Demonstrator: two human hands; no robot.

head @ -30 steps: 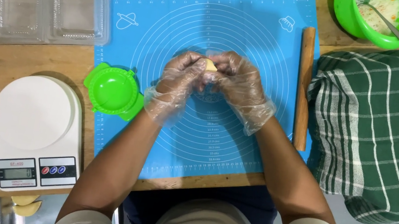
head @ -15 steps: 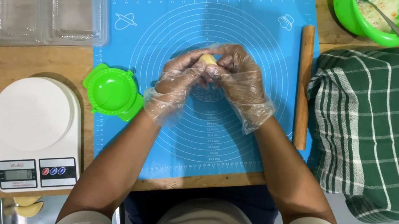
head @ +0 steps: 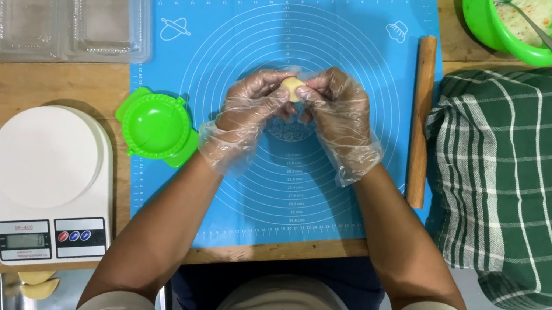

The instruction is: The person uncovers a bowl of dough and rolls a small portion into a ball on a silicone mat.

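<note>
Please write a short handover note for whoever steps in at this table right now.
Left hand and right hand, both in clear plastic gloves, pinch one small pale-yellow dough piece between their fingers, above the middle of the blue silicone pastry mat.
The green round plastic dumpling press lies open at the mat's left edge, with nothing in it.
The wooden rolling pin lies along the mat's right edge, untouched.
The green bowl of pale filling with a fork sits top right.
The dough is not yet rolled flat, filled or pressed.

A small pale-yellow dough piece [head: 292, 87], rounded and smooth, sits pinched between gloved fingertips just above the middle of the blue mat's rings, toward twelve o'clock from their centre.
</note>
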